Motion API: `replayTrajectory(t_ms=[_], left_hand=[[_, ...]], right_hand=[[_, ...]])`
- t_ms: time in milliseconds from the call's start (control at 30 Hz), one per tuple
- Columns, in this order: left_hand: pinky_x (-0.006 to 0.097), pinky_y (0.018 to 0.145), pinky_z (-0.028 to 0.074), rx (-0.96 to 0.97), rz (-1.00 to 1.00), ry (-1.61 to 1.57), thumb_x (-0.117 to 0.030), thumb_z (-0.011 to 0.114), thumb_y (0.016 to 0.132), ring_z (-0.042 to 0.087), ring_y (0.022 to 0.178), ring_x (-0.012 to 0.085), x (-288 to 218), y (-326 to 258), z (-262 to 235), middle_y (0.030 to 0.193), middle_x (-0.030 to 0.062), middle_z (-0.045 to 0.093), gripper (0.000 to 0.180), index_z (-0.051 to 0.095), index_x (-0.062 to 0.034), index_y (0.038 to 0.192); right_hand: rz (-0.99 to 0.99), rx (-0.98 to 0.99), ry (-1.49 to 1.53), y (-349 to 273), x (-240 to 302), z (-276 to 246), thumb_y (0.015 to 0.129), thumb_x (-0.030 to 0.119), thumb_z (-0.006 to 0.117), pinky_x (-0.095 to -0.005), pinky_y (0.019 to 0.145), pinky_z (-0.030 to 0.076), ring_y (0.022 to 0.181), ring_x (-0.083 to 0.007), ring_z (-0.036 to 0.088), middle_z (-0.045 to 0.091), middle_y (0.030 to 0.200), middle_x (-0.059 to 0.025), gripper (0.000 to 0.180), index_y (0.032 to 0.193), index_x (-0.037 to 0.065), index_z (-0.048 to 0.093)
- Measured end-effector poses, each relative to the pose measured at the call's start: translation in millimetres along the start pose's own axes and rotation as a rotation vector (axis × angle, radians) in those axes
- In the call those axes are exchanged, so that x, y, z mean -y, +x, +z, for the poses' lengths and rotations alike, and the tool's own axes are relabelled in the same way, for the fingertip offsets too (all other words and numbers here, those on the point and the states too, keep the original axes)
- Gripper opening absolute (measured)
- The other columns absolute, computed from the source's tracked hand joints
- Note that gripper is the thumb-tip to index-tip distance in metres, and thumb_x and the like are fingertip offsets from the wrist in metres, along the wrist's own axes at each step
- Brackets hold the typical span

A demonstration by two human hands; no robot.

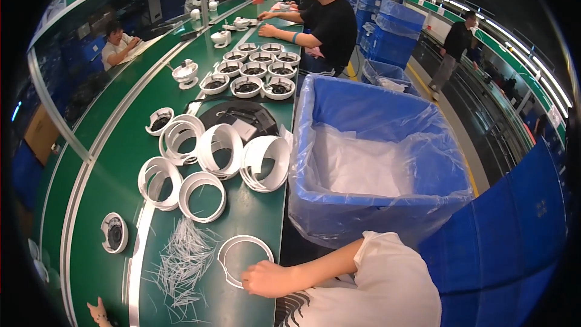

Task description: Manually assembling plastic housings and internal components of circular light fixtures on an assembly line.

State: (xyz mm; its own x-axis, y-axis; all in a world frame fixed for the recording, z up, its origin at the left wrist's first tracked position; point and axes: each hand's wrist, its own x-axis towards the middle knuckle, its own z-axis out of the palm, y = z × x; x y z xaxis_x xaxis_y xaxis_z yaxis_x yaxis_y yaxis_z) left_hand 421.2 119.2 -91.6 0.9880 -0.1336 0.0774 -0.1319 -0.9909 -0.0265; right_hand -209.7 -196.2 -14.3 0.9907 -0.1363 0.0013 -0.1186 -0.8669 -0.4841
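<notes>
At the near edge of the bench my right hand (264,279) is closed over the lower rim of a white plastic ring (270,246), which lies on the green surface. Its fingertips are partly hidden. Far to the left, only a part of my left hand (98,312) shows at the picture's bottom edge, fingers apart and nothing visible in them. Between the hands is a loose pile of thin whitish strips (184,260). A round white housing with a black inside (114,233) sits beyond my left hand.
Stacks of white rings (264,163) stand ahead, before a black round turntable (221,112). Several white housings (253,69) are grouped farther along. A large blue bin (375,200) lined with plastic adjoins the bench on the right. A co-worker (330,21) works at the far end.
</notes>
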Motion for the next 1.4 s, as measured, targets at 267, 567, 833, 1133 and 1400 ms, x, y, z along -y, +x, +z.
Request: replayTrajectory(t_ms=[267, 567, 833, 1133, 1400], left_hand=[[0.046, 0.065, 0.046, 0.58, -0.011, -0.371, -0.045, 0.068, 0.067, 0.054, 0.089, 0.0286, 27, -31, -59, 0.099, 0.0147, 0.057, 0.065, 0.051, 0.0034, 0.108], [0.058, 0.069, 0.046, 0.592, -0.072, -0.289, -0.017, 0.079, 0.055, 0.051, 0.101, 0.0325, -16, -124, -129, 0.117, 0.0145, 0.049, 0.077, 0.043, -0.0087, 0.122], [0.037, 0.044, 0.048, 0.292, 0.12, -0.673, -0.002, 0.068, 0.065, 0.05, 0.052, 0.0131, 3, -116, -90, 0.056, 0.001, 0.049, 0.016, 0.052, -0.0038, 0.064], [0.027, 0.059, 0.051, 0.245, 0.22, -1.454, -0.008, 0.058, 0.079, 0.058, 0.079, 0.0168, -107, -333, -197, 0.094, 0.0107, 0.055, 0.032, 0.043, -0.0009, 0.107], [0.028, 0.077, 0.05, 0.119, 0.069, -2.016, -0.003, 0.055, 0.08, 0.051, 0.097, 0.0152, -156, -491, -158, 0.108, 0.0095, 0.048, 0.038, 0.032, -0.0021, 0.111]], right_hand=[[0.097, 0.125, -0.175, 6, -12, -58, 0.048, 0.034, 0.079, -0.059, 0.091, 0.028, 0.124, -0.043, 0.015, 0.01, 0.137, -0.0202, 0.105, 0.131, 0.005, 0.021], [0.07, 0.032, -0.091, 21, -23, -42, 0.051, 0.049, 0.074, -0.0506, 0.092, 0.027, 0.12, -0.0446, 0.021, 0.015, 0.134, -0.0253, 0.104, 0.13, 0.002, 0.023], [-0.035, 0.096, -0.116, 26, -22, -41, 0.05, 0.048, 0.075, -0.05, 0.095, 0.025, 0.12, -0.0438, 0.021, 0.018, 0.133, -0.0251, 0.106, 0.13, 0.003, 0.022], [-0.122, -0.329, 1.265, 35, 16, -36, 0.05, 0.024, 0.081, -0.038, 0.094, 0.033, 0.119, -0.027, 0.033, 0.028, 0.131, -0.015, 0.109, 0.132, 0.0, 0.014], [-0.17, -0.17, 1.469, 50, 67, 0, 0.061, 0.054, 0.069, -0.0358, 0.098, 0.026, 0.121, -0.0254, 0.028, 0.026, 0.131, -0.0162, 0.106, 0.131, -0.004, 0.014]])
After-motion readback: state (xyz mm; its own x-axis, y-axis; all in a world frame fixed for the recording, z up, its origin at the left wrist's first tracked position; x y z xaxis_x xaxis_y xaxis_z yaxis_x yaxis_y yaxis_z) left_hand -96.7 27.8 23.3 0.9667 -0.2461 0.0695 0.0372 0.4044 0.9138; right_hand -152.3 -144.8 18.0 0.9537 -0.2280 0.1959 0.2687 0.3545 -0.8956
